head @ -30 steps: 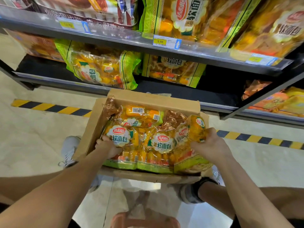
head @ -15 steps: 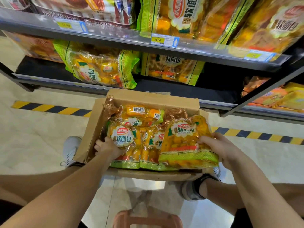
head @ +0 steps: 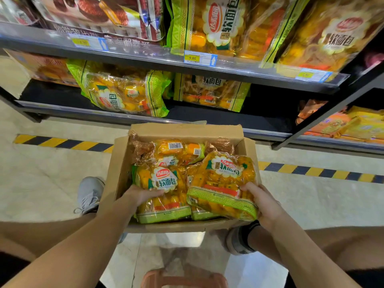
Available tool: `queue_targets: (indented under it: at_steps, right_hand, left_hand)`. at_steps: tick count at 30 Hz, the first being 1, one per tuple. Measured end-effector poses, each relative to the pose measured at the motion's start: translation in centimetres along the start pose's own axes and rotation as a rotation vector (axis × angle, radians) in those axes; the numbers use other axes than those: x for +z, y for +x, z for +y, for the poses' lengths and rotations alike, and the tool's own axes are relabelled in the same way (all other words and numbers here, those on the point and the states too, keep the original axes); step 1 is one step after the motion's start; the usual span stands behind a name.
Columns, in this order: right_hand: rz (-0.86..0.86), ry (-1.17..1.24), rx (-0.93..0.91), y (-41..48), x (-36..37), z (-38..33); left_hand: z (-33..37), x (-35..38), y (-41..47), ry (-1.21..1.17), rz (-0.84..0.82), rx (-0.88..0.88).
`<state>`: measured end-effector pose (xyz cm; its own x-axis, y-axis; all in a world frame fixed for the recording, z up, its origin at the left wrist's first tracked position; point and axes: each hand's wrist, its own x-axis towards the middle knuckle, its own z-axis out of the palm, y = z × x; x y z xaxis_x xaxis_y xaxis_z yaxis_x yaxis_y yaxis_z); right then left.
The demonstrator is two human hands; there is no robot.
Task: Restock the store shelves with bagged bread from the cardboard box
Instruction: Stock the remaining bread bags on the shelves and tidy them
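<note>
An open cardboard box [head: 122,163] sits on the floor in front of me, filled with several yellow-and-green bread bags. My right hand [head: 262,202] grips the right edge of one bread bag [head: 223,183], which is lifted and tilted above the others at the box's right side. My left hand [head: 141,195] closes on another bread bag [head: 164,179] lying at the box's left front. More bags lie at the box's back. The low shelf [head: 207,116] behind the box holds two similar bags, one left [head: 124,94], one centre [head: 209,92].
An upper shelf [head: 166,59] with price tags carries bigger bread bags overhead. Yellow-black hazard tape [head: 62,142] runs along the floor at the shelf base. My shoes flank the box. A reddish stool [head: 182,279] is under me. Orange packs [head: 342,125] fill the right-hand shelf.
My right hand has pulled a bag up from the box's right side and turned it label-up. My left hand has shifted slightly onto the left bag. The view moved closer.
</note>
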<state>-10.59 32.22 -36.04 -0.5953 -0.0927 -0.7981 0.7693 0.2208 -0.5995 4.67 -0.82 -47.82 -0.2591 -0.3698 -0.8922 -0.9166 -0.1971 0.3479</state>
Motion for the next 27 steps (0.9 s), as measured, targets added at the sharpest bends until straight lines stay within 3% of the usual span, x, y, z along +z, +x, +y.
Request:
queue_targets:
  at_steps: [5, 12, 27]
  right_hand:
    - [-0.042, 0.028, -0.005, 0.1, -0.6, 0.1]
    - [-0.112, 0.066, -0.041, -1.1, -0.9, -0.2]
    - [-0.108, 0.168, -0.276, -9.4, -3.5, -1.0]
  left_hand:
    - [1.8, 0.2, -5.5, -0.143, 0.008, 0.025]
    - [2.8, -0.9, -8.4, -0.257, -0.122, 0.006]
    - [1.3, -2.7, -16.8, -0.451, -0.297, 0.380]
